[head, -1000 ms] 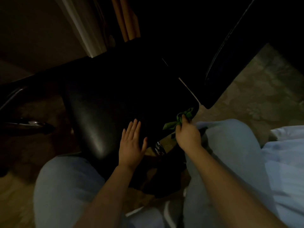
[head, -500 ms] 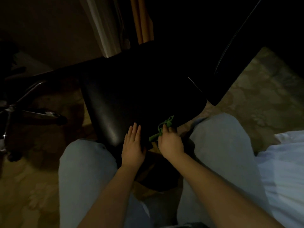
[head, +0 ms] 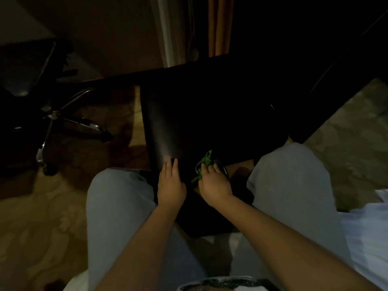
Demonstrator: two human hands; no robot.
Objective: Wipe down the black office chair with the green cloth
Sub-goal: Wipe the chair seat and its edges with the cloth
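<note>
The black office chair lies tipped in front of me, its glossy seat [head: 189, 122] facing up between my knees. My left hand [head: 171, 183] rests flat on the seat's near edge, fingers straight. Just to its right, my right hand [head: 214, 182] grips the bunched green cloth [head: 203, 164] and presses it against the same near edge of the seat. A dark chair part [head: 336, 66] rises at the upper right. The room is very dim, so most of the chair is lost in shadow.
Another chair's chrome star base [head: 63, 120] with castors stands at the left on patterned carpet [head: 42, 217]. A pale door frame [head: 165, 32] and orange curtain [head: 220, 26] are behind. My knees in light trousers [head: 117, 206] flank the seat.
My right hand has slid the cloth leftward along the seat's near edge, toward my left hand. The view has shifted, so the seat now appears more central and the other chair's base shows.
</note>
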